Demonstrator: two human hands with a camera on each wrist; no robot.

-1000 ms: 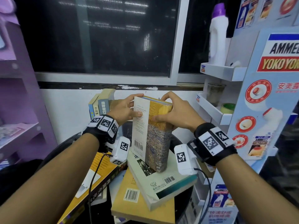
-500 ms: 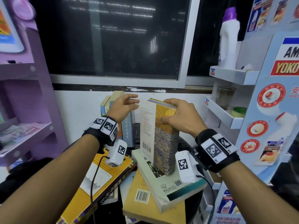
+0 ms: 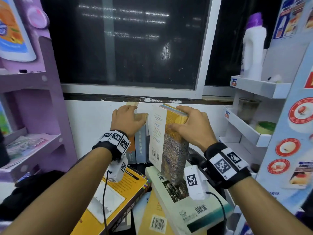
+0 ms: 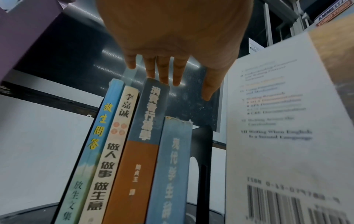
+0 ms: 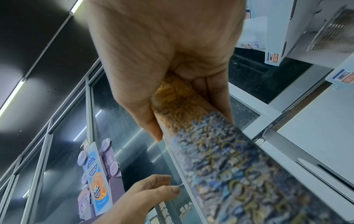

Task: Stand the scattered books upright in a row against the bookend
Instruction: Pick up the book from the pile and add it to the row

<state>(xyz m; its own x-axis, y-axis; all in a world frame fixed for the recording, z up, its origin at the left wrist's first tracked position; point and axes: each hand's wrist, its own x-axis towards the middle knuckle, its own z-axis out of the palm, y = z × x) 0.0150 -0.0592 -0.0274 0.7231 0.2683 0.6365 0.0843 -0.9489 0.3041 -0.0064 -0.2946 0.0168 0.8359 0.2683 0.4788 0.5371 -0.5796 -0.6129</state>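
Note:
My right hand point(image 3: 188, 122) grips the top of a thick book with a gold and blue patterned spine point(image 3: 171, 145), thumb on one cover and fingers on the other point(image 5: 172, 84). It holds the book upright, and the book's lower end is over a flat white and green book point(image 3: 186, 204). Several books point(image 4: 141, 136) stand in a row against the wall, with a black bookend point(image 4: 201, 151) on their right. My left hand point(image 3: 126, 119) lies on their tops with straight fingers point(image 4: 162, 71) and holds nothing. The held book's white back cover point(image 4: 277, 121) stands just right of the bookend.
A large orange book point(image 3: 118, 192) and a yellow book point(image 3: 152, 219) lie flat near me among others. A purple shelf unit point(image 3: 33, 141) stands at the left. A white display rack point(image 3: 245, 131) with a bottle point(image 3: 254, 48) is at the right. The window is behind.
My left hand has let go of the thick book and moved left onto the tops of the standing books. My right hand alone keeps the thick book upright, now closer to the row.

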